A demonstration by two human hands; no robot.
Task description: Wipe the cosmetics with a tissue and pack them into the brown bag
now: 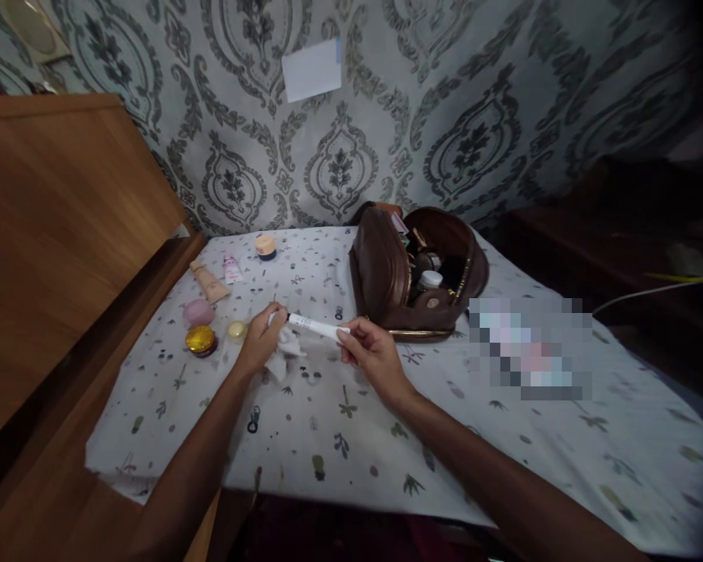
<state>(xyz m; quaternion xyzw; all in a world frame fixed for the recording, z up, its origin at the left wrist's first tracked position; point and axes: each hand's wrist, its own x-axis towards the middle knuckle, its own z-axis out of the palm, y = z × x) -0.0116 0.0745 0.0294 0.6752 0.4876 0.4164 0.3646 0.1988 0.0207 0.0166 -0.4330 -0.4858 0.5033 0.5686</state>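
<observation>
My right hand (370, 353) holds one end of a slim white tube with a black tip (317, 325), lying level above the table. My left hand (263, 336) grips a crumpled white tissue (284, 355) and presses it against the tube's black tip. Both hands hover over a white printed cloth (340, 421) that covers the table. Just left of my left hand lie a small yellow round item (237, 330) and a gold-lidded jar (200, 340).
An open brown cosmetic bag (413, 269) with several bottles inside stands behind my right hand. A pink sponge (198, 312), a beige tube (209, 282), a small white tube (231, 268) and a cream jar (265, 247) lie at the left. A wooden cabinet (52, 234) borders the left.
</observation>
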